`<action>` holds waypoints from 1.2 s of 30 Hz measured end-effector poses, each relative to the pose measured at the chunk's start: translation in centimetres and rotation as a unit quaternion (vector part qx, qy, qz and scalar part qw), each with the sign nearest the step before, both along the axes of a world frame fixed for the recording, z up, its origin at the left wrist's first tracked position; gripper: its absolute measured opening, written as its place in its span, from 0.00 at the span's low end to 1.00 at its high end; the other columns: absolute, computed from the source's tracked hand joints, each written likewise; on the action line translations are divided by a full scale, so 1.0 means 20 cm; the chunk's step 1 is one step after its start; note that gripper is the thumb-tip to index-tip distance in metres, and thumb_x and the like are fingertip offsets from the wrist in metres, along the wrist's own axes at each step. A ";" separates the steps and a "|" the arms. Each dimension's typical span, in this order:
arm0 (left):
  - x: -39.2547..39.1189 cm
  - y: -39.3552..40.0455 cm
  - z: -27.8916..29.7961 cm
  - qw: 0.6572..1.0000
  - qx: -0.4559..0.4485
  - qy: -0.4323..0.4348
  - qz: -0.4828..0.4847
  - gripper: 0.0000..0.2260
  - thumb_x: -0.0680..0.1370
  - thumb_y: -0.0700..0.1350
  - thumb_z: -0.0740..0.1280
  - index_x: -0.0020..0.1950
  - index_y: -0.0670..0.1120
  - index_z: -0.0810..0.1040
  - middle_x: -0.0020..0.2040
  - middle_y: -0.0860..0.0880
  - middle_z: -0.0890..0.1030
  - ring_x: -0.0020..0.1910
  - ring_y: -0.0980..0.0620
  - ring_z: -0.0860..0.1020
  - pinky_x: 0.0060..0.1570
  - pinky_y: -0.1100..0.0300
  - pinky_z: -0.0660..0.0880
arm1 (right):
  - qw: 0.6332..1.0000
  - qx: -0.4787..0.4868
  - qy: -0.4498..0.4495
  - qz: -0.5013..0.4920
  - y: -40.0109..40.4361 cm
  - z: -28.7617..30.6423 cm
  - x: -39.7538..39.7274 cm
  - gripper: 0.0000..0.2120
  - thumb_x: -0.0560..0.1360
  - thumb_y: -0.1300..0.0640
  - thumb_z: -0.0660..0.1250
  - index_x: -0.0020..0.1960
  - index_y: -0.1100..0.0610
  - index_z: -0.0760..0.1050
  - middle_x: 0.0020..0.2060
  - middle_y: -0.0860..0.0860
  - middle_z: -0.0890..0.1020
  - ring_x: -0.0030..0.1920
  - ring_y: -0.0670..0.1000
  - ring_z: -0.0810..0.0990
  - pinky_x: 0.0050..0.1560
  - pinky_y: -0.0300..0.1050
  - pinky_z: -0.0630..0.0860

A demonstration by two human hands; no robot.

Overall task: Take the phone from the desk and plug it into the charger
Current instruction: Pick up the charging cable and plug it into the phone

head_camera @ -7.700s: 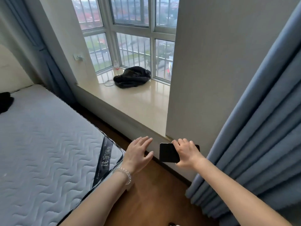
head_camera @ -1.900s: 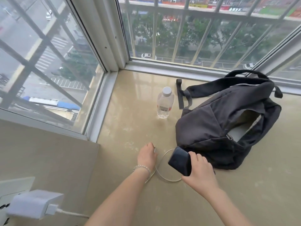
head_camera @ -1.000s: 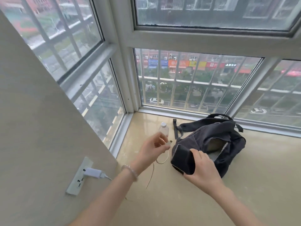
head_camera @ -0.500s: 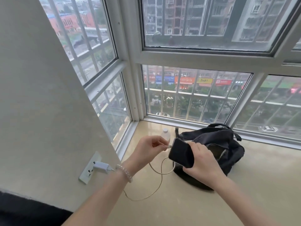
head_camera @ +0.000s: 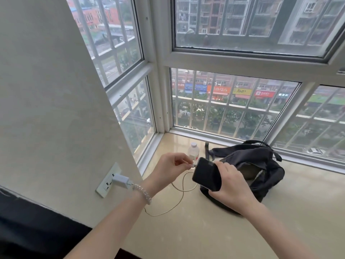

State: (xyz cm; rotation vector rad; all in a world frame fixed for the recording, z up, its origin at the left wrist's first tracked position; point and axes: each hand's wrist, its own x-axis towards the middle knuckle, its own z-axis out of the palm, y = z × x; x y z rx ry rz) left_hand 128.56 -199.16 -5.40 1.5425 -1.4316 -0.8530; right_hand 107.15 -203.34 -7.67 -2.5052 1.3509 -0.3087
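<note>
The right hand (head_camera: 232, 186) covers the phone's (head_camera: 205, 174) lower end; the plug's (head_camera: 192, 166) seating is too small to tell.

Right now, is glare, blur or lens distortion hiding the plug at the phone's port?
Head view: soft daylight, no hard shadows; the glossy beige stone sill shows only faint reflections. Wide-angle bending bows the window frames. The black slab phone is sharp; the white cable plug is too small to tell if seated.
</note>
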 end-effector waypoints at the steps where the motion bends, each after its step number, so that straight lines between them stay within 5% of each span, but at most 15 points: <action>1: 0.00 0.00 0.00 1.000 0.000 -0.001 0.000 0.06 0.71 0.40 0.73 0.40 0.52 0.83 0.38 0.51 0.84 0.40 0.53 0.82 0.46 0.59 0.80 | 1.000 -0.001 -0.001 0.001 0.00 0.00 0.00 0.34 0.63 0.45 0.71 0.66 0.54 0.65 0.50 0.50 0.74 0.51 0.54 0.72 0.51 0.48 0.71; 9: 0.02 0.01 -0.01 0.999 -0.005 -0.031 -0.008 0.07 0.72 0.40 0.73 0.40 0.53 0.83 0.36 0.57 0.83 0.37 0.62 0.79 0.39 0.74 0.71 | 1.000 -0.003 0.006 0.009 0.00 -0.01 0.02 0.34 0.63 0.45 0.70 0.66 0.54 0.65 0.50 0.50 0.74 0.49 0.54 0.72 0.49 0.49 0.71; 36: 0.03 0.05 -0.07 0.998 0.027 -0.059 0.002 0.04 0.70 0.37 0.73 0.40 0.45 0.84 0.35 0.54 0.82 0.36 0.61 0.80 0.41 0.72 0.74 | 0.994 -0.034 0.083 0.056 -0.02 -0.04 0.08 0.30 0.66 0.45 0.66 0.65 0.51 0.65 0.51 0.50 0.74 0.50 0.54 0.71 0.47 0.50 0.67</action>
